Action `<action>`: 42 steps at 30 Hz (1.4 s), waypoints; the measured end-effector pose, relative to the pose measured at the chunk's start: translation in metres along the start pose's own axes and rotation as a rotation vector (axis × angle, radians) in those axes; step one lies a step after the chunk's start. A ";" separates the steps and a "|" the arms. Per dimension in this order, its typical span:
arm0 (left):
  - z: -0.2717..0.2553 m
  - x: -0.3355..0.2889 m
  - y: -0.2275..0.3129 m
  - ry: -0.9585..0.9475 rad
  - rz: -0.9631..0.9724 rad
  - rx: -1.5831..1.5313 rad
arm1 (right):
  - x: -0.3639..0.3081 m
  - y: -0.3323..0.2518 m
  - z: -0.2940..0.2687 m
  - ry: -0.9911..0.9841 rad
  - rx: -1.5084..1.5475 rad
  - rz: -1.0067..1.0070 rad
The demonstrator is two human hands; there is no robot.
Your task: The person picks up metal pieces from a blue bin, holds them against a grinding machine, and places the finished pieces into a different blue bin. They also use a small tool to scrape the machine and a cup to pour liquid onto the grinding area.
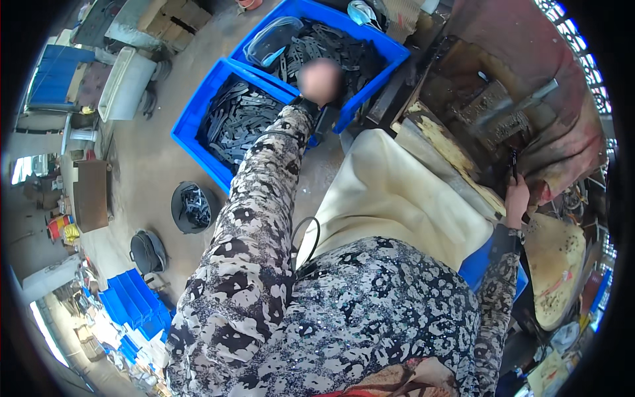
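My left hand is stretched forward over the far blue crate, which holds many flat dark metal strips. A blur covers this hand, so its fingers and anything in them cannot be made out. At the right, my right hand is closed around a thin dark tool. The tool's tip points toward a dark, oily metal block on the machine bed. Beside the far crate, a second blue crate is full of similar strips.
A cream cloth covers my lap. To the left, a black bucket with metal pieces stands on the floor near a dark container. Blue bins lie lower left. A stained padded board is at the right.
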State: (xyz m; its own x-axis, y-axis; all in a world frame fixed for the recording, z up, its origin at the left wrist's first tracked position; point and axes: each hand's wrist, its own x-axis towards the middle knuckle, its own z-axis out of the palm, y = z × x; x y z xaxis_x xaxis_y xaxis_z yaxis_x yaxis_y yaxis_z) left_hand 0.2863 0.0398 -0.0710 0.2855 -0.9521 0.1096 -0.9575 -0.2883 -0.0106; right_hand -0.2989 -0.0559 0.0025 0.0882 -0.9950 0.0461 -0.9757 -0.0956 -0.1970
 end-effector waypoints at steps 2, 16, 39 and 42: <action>0.000 -0.002 0.000 0.028 -0.033 0.049 | -0.002 -0.001 -0.001 0.004 -0.031 0.023; -0.005 0.025 -0.031 0.175 -0.153 -0.643 | -0.014 -0.005 -0.004 0.000 -0.026 0.067; -0.018 0.053 0.056 0.041 -0.349 -0.567 | -0.035 -0.035 -0.032 0.009 -0.031 0.143; -0.027 0.059 0.050 0.232 -0.381 -0.828 | -0.036 -0.033 -0.032 0.006 -0.022 0.146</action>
State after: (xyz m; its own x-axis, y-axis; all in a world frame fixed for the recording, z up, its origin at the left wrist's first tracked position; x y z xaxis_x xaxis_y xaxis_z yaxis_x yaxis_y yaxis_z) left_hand 0.2545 -0.0278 -0.0384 0.6558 -0.7387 0.1561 -0.5514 -0.3274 0.7673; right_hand -0.2765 -0.0163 0.0383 -0.0558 -0.9981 0.0249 -0.9823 0.0505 -0.1806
